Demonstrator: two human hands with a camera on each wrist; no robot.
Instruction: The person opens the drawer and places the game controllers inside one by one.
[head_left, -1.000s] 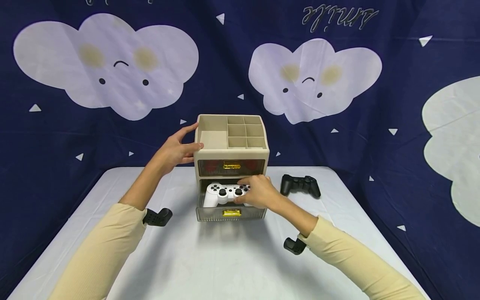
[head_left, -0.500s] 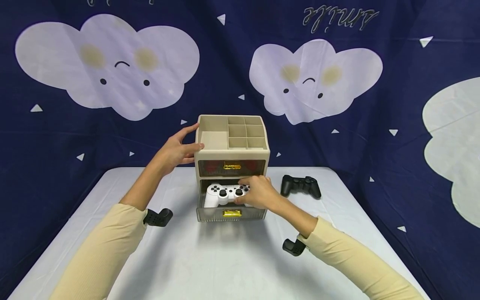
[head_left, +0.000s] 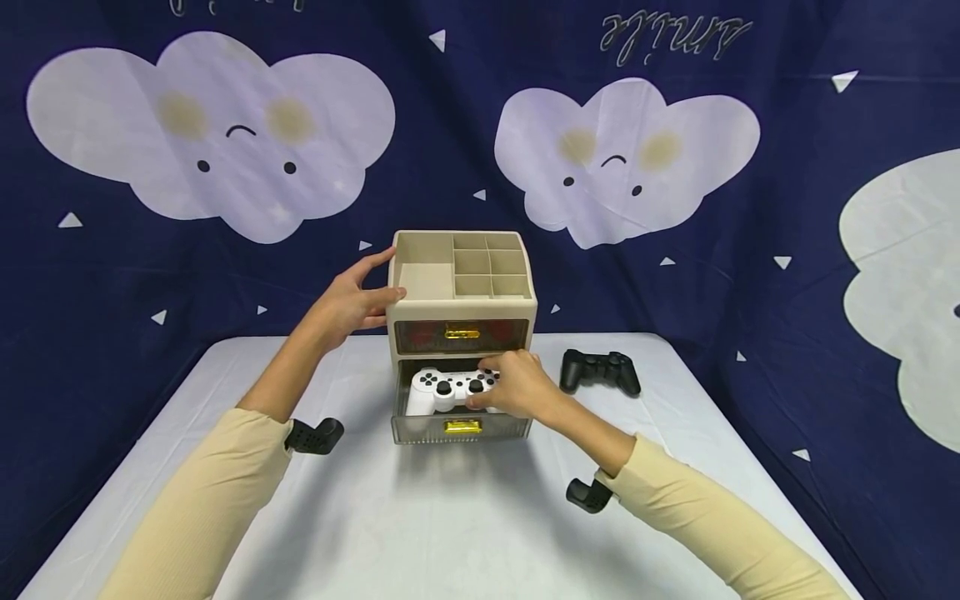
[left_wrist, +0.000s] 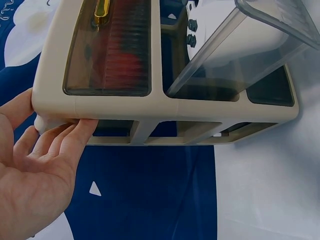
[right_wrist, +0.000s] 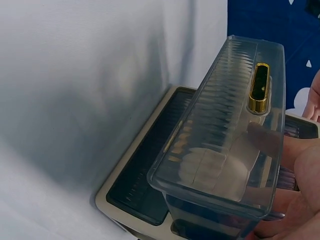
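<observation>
A cream desk organizer [head_left: 462, 310] with two smoky drawers stands on the table, its lower drawer [head_left: 420, 430] pulled out. My left hand [head_left: 341, 304] grips the organizer's upper left edge, thumb over the top rim and fingers along the side. Inside the lower drawer lies a white game controller [head_left: 422, 396]. My right hand [head_left: 521, 385] pinches its right end between thumb and fingers, covering that part. In the right wrist view, the fingers of my right hand [right_wrist: 295, 165] show partly through the clear drawer front [right_wrist: 215, 155].
A black game controller [head_left: 600, 372] lies on the white table [head_left: 450, 525], right of the organizer. The upper drawer [head_left: 420, 336] is closed, with something red dimly visible inside. Behind the table hangs a navy cloth [head_left: 442, 150] with printed clouds.
</observation>
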